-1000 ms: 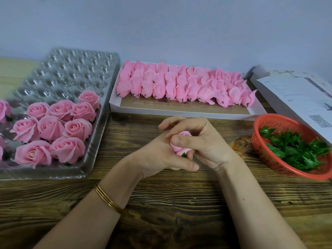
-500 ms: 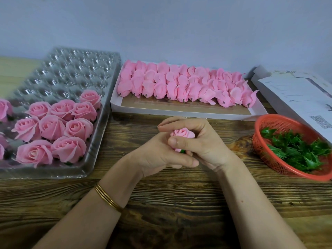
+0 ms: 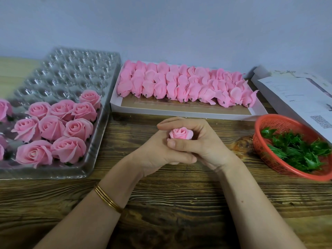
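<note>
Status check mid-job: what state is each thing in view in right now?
rose: upright, bloom up, held between both hands.
left hand: grips rose from below.
right hand: fingers curled round rose.
tray: finished roses in near cups only.
box: open, buds packed along far side.
basket: holds leaves.

A craft workbench: a plastic tray (image 3: 53, 81) of finished roses (image 3: 52, 126) beside boxed petals (image 3: 183, 83).

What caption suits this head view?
Left hand and right hand grip one pink rose between the rose tray and leaf basket.
</note>
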`<move>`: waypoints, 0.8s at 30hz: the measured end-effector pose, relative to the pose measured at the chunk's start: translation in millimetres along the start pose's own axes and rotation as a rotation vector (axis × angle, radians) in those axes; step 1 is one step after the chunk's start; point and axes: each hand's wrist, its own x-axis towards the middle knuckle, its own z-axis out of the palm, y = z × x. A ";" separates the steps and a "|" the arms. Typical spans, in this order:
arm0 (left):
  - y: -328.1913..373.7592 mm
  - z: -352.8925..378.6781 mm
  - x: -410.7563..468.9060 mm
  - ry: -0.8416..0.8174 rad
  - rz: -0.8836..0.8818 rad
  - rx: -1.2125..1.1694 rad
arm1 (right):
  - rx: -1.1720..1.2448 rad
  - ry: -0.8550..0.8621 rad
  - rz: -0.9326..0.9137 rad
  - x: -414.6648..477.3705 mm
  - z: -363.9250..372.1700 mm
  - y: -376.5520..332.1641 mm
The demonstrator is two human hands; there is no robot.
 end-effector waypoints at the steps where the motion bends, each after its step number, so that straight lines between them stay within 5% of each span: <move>1: -1.4 -0.3 0.8 0.010 0.006 0.024 | 0.000 0.001 0.006 -0.4 -0.2 -0.4; 7: -4.9 -2.8 3.8 0.030 -0.023 0.133 | 0.140 0.125 0.074 -0.5 -1.6 -3.4; 15: -11.3 -1.6 7.6 0.175 0.015 0.218 | -0.054 0.450 -0.085 3.7 6.5 5.1; 24: -10.8 0.1 7.9 0.245 0.075 0.222 | -0.069 0.380 -0.062 1.3 8.5 2.4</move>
